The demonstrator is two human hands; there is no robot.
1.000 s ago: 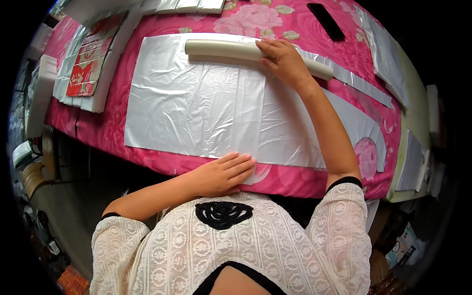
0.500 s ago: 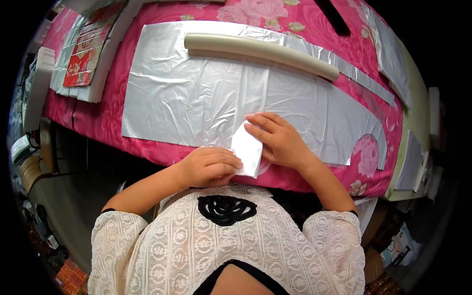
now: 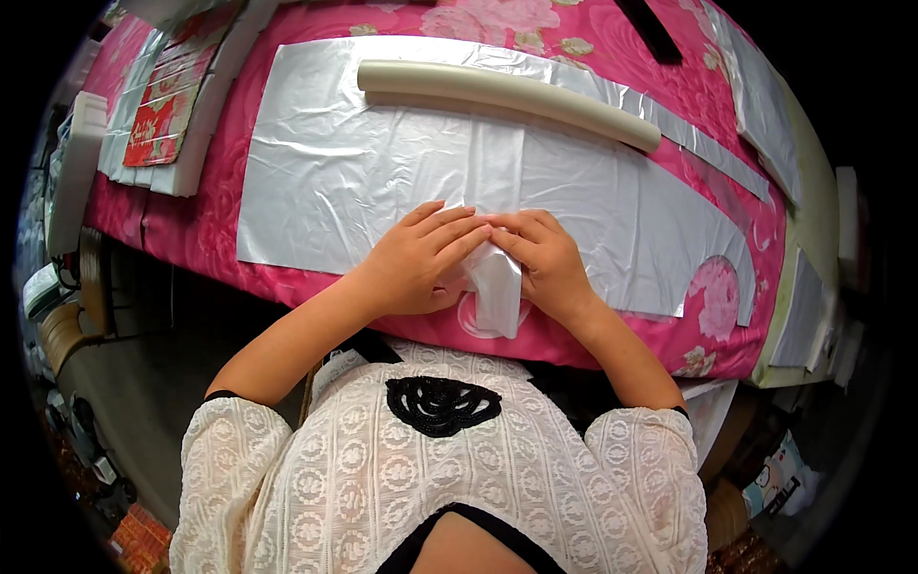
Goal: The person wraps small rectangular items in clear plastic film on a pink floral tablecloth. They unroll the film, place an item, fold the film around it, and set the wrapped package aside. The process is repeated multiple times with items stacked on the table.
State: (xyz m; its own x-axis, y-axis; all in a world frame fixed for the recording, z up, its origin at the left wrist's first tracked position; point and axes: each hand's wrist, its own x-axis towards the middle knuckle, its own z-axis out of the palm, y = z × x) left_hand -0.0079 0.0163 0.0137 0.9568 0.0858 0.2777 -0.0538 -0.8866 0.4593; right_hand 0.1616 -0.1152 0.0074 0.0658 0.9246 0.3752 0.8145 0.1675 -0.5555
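Observation:
A folded piece of shiny white plastic film [image 3: 498, 298] lies near the front edge of the pink table, its loose end toward me. My left hand [image 3: 419, 260] is closed at its far end, fingertips pressed together. From the other side my right hand [image 3: 550, 263] grips the same end, thumb and fingers meeting the left fingertips. My fingers partly hide the film there. Beneath and beyond my hands spreads a large silvery-white plastic sheet [image 3: 325, 182], creased in places. Across its far part lies a long cream-coloured tube [image 3: 516, 103].
A pink floral cloth [image 3: 215, 239] covers the table. At the left stand stacked white packs with a red printed card [image 3: 158, 134]. A narrow silvery strip [image 3: 712, 158] runs beyond the tube's right end. A black bar [image 3: 650, 33] lies at the far right.
My left hand has moved up and right from the film's near end to its far end. My fingertips now meet there, and the film has shifted slightly right.

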